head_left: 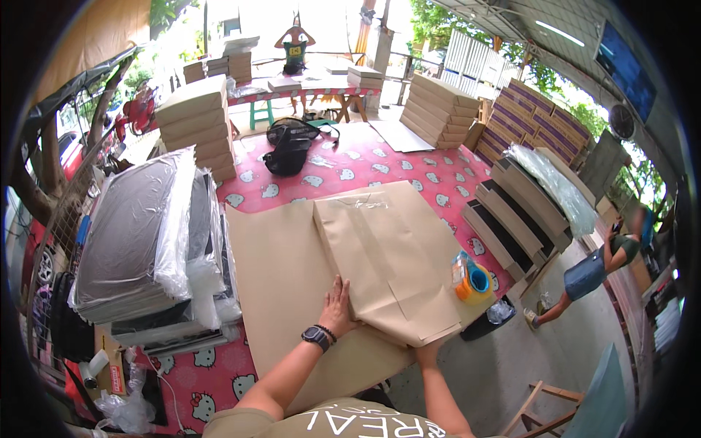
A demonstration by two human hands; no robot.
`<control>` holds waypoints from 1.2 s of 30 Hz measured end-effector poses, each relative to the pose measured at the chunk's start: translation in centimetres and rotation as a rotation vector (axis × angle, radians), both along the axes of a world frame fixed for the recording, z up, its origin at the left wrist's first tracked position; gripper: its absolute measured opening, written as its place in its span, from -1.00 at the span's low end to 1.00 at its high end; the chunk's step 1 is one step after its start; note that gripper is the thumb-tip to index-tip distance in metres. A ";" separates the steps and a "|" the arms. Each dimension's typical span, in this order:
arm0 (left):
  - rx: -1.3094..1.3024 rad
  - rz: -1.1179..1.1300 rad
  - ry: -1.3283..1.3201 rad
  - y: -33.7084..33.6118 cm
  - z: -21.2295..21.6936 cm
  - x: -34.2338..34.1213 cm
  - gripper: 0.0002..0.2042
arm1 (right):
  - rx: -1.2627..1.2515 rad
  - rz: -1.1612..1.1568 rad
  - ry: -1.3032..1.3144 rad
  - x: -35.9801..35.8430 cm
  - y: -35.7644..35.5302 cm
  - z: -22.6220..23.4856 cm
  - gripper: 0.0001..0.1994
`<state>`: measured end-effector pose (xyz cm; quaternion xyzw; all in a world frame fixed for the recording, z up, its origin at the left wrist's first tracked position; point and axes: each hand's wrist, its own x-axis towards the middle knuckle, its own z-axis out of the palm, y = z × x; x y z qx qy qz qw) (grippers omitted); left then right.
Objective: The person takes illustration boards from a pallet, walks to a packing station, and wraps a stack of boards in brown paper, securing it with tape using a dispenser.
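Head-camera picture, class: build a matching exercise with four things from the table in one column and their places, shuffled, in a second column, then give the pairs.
Things:
1. left hand
2. tape dispenser
3. black bag
4. plastic-wrapped stack

Places:
A. far part of the table, on the red patterned cloth
B. flat on the paper-wrapped parcel's left edge
C. table's left side
D. right of the parcel, near the table's edge

Pairs: 1-B, 2-D, 3-A, 4-C
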<state>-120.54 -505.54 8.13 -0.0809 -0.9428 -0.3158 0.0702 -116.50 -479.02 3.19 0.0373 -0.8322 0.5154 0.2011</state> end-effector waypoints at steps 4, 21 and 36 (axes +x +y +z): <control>-0.039 0.037 0.006 1.3 -0.6 0.0 0.15 | 0.377 0.053 0.055 7.5 -0.3 2.6 -0.71; -0.218 0.281 -0.094 2.3 -1.0 2.5 -0.05 | 0.869 0.180 -0.185 4.6 -7.1 2.4 -0.43; -0.328 -0.573 0.410 -0.4 1.6 -1.3 -0.46 | -0.720 -0.065 -0.217 2.6 -7.4 4.6 -0.74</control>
